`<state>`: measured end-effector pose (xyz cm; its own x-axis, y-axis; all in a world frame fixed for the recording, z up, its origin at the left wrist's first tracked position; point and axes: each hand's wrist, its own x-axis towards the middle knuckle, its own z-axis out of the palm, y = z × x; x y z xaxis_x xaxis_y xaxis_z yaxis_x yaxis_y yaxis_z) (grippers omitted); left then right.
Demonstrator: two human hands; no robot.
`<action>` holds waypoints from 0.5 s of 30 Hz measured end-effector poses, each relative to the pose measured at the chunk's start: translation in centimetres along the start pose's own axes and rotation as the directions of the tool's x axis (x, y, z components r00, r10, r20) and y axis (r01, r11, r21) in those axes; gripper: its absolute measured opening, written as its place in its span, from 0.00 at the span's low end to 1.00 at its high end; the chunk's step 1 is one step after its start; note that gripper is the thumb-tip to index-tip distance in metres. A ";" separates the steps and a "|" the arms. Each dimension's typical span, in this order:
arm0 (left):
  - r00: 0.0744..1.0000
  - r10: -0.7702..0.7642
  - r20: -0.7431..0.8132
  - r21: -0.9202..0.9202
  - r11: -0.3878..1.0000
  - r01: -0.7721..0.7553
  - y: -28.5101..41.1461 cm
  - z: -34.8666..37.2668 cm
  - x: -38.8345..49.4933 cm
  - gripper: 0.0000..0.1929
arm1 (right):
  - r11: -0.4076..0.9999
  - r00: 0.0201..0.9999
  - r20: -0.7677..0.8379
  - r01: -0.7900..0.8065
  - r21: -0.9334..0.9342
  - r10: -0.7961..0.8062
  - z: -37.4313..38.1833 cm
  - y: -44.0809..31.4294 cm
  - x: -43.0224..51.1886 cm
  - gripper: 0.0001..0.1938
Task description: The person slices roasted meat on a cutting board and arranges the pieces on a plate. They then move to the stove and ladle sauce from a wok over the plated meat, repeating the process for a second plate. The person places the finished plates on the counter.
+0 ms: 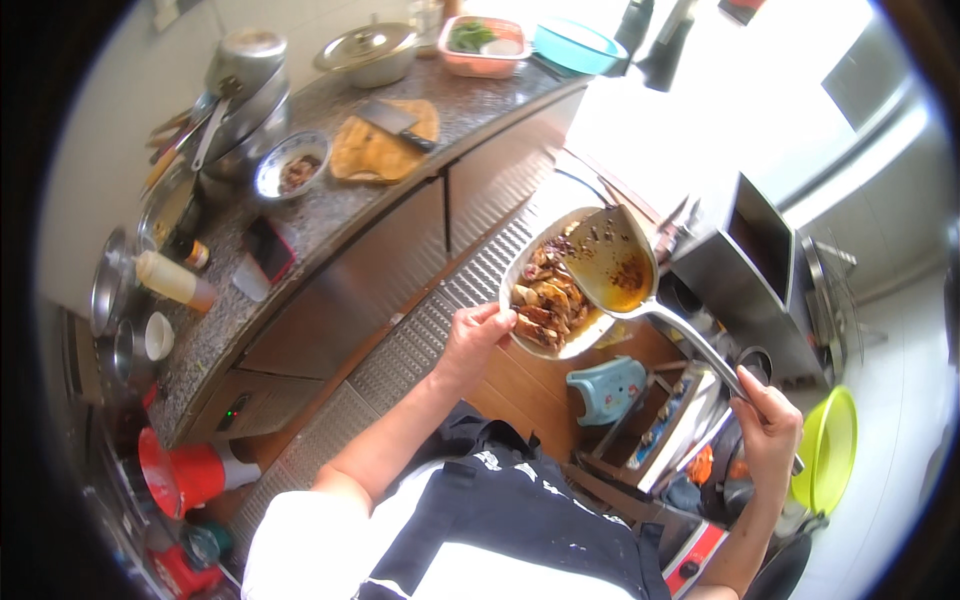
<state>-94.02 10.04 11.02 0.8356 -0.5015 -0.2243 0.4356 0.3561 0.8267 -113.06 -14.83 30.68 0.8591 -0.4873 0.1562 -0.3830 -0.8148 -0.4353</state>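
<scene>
My left hand (484, 330) grips the near-left rim of a white dish (592, 339), its thumb over the edge. Pieces of browned cooked food (551, 304), perhaps meat, lie inside in dark oily sauce. Around the long handle of a metal wok spatula (611, 262), my right hand (769, 424) is closed. The spatula's broad head is over the dish's right side, smeared with brown sauce and dark bits, and hides that part of the dish. Whether the head touches the food, I cannot tell. Both hands hold these things up in front of my dark apron, above the floor.
The granite counter (352, 199) on the left bears a cutting board (367, 154) with a cleaver (386, 118), a bowl of meat (292, 165), a squeeze bottle (172, 281) and a phone (268, 250). A blue stool (611, 390) and a steel cabinet (739, 277) stand beyond the dish.
</scene>
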 end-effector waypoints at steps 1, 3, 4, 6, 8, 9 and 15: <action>0.999 0.024 -0.034 0.021 1.000 -0.023 1.2 -2.6 1.2 0.12 | 1.000 1.000 0.022 0.002 -0.005 -0.001 2.0 -2.0 2.2 0.19; 0.990 0.095 -0.101 0.024 0.995 -0.093 3.4 -7.2 3.4 0.12 | 0.994 0.993 0.064 0.104 -0.025 -0.102 5.6 -5.9 6.4 0.20; 0.983 0.124 -0.135 0.029 0.992 -0.121 4.5 -9.3 4.3 0.12 | 0.991 0.988 0.084 0.130 -0.017 -0.128 7.3 -7.9 8.2 0.19; 0.968 0.169 -0.186 0.063 0.985 -0.160 6.7 -13.4 5.5 0.12 | 0.987 0.979 0.132 0.159 -0.022 -0.155 10.5 -11.6 11.6 0.19; 0.945 0.185 -0.270 0.050 0.983 -0.178 8.4 -17.0 6.7 0.12 | 0.963 0.952 0.164 0.268 -0.038 -0.259 13.4 -14.9 14.8 0.18; 0.932 0.187 -0.310 0.043 0.982 -0.182 9.0 -18.6 7.1 0.12 | 0.956 0.943 0.189 0.288 -0.045 -0.275 14.8 -16.4 16.2 0.18; 0.858 0.201 -0.473 -0.059 0.964 -0.258 9.7 -26.4 7.6 0.13 | 0.889 0.844 0.298 0.456 0.040 -0.446 22.0 -23.0 23.4 0.17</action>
<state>-74.64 30.54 3.69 0.9625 0.0143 -0.2708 0.2242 0.5195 0.8245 -76.72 -0.56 24.80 0.9970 0.0460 0.0621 0.0650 -0.9340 -0.3512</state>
